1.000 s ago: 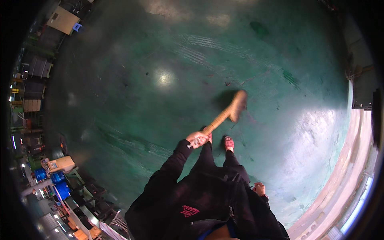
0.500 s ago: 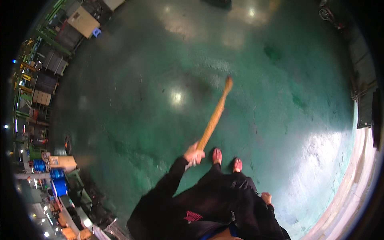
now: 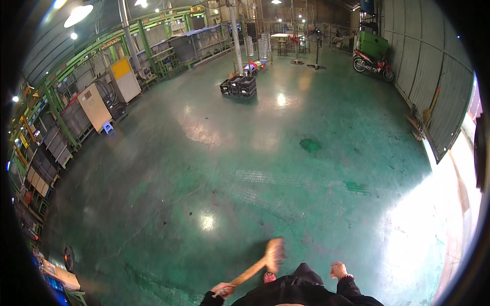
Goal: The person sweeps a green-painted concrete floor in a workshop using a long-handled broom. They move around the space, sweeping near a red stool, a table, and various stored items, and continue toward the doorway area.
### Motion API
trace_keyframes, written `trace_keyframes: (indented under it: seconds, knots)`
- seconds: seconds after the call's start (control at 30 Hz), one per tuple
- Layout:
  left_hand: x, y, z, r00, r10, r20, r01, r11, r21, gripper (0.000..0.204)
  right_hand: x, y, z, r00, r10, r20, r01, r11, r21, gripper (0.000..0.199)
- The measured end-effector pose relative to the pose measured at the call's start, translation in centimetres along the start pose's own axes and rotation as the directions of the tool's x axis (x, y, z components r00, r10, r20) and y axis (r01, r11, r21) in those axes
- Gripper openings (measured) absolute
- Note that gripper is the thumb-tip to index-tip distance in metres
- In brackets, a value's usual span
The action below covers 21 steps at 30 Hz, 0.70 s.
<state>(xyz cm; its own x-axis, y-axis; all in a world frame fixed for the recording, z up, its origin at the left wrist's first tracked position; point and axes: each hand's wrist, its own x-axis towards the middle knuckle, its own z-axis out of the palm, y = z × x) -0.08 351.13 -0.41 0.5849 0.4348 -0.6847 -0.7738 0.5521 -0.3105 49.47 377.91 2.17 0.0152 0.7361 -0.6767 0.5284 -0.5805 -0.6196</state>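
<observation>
My left hand [image 3: 223, 290] is wrapped round the handle of a straw-coloured broom [image 3: 248, 272] at the bottom of the view. The broom slants up to the right, and its flared brush end [image 3: 274, 254] is blurred by motion above the green floor. Beside my dark-clothed legs, my right hand [image 3: 337, 270] is curled into a loose fist with nothing visible in it. A reddish shoe [image 3: 269, 277] shows just below the brush end.
Black crates [image 3: 241, 85] stand by a post ahead. A motorcycle [image 3: 374, 65] and a green bin [image 3: 372, 44] are at the far right, near a metal wall panel [image 3: 426, 66]. Boards, racks and a small blue stool [image 3: 107, 127] line the left side. Bright light enters at right.
My view has tilted up from my feet to the hall ahead. The broom has swung lower and its brush end now shows flared. The right hand has come forward.
</observation>
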Motion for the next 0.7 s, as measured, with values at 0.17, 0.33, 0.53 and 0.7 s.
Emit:
trace_keyframes:
  seconds: [0.17,0.33,0.53,0.7]
  knots:
    - [-7.0,4.2,2.7,0.958,0.199,-0.205,-0.205,0.979,-0.008,0.019,3.4,11.2,-1.0,0.963,-0.129,0.236,0.213,0.902,-0.376,0.017]
    - [-2.4,4.5,11.1,0.426,0.87,-0.247,-0.505,0.455,0.733,0.032,7.4,15.9,-4.0,0.822,-0.171,0.544,0.564,0.111,-0.818,0.023]
    - [0.4,2.2,22.4,0.606,0.791,-0.082,-0.519,0.472,0.713,0.043,4.8,-1.7,-4.4,0.906,-0.304,0.293,0.282,0.952,0.115,0.026]
    - [7.4,0.6,34.1,0.862,0.461,0.211,-0.439,0.47,0.766,0.063,1.2,-18.1,1.6,0.659,-0.014,0.752,-0.571,0.642,0.512,0.041]
